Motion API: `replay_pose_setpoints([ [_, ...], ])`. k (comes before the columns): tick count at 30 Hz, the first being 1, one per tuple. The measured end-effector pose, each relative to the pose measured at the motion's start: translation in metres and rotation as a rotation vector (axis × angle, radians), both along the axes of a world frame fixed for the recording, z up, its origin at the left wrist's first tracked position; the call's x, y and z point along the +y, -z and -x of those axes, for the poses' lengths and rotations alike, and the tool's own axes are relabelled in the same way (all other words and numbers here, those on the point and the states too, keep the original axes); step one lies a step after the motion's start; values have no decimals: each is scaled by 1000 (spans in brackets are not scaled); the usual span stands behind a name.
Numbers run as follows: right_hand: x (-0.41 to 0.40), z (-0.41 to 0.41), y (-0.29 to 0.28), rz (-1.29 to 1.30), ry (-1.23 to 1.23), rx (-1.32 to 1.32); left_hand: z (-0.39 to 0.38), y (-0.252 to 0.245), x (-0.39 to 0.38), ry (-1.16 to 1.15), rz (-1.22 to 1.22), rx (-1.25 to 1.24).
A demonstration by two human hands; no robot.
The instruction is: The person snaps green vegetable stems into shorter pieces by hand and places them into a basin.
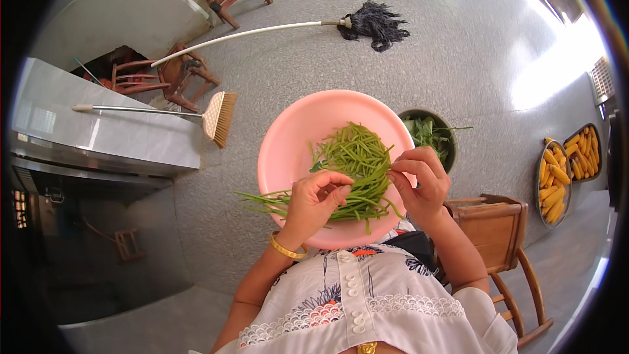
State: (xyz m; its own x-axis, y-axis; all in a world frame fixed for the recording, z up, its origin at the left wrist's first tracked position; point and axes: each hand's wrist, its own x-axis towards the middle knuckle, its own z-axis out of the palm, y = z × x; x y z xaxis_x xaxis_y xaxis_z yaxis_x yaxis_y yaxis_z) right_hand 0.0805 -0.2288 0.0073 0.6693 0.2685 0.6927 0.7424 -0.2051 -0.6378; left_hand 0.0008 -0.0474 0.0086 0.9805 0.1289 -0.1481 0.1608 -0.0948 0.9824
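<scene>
A round pink plastic basin (285, 142) sits before me, against my lap. In it lie a heap of short green stem pieces (356, 150) and, nearer me, a bundle of long green vegetable stems (363, 201) that reaches over the left rim. My left hand (319, 201), a gold bangle at its wrist, is over the long stems with thumb and index finger pinched at a green stem. Right of it, my right hand (420, 182) pinches the other end of that stem between thumb and fingers. The stem's ends are partly hidden by the fingertips.
Behind my right hand stands a dark bowl of green leaves (426, 132). Wooden chairs (486, 226) stand at right and upper left. A mop (376, 24) lies ahead; a broom (218, 115) is at left. Corn cobs fill an oval tray (554, 182) and a second container (585, 152) at far right.
</scene>
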Motion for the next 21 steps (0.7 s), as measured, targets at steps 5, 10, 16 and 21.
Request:
replay_pose_setpoints([
  [5,4,0,-3,7,22,-83,1,3,0,48,118,10],
  [10,11,0,-3,1,90,-109,2,0,-1,52,213,42],
  [16,18,-8,-2,-5,103,-96,-1,-7,1,86,269,97],
  [21,24,-22,1,-79,73,-180,-12,-10,4,165,499,123],
])
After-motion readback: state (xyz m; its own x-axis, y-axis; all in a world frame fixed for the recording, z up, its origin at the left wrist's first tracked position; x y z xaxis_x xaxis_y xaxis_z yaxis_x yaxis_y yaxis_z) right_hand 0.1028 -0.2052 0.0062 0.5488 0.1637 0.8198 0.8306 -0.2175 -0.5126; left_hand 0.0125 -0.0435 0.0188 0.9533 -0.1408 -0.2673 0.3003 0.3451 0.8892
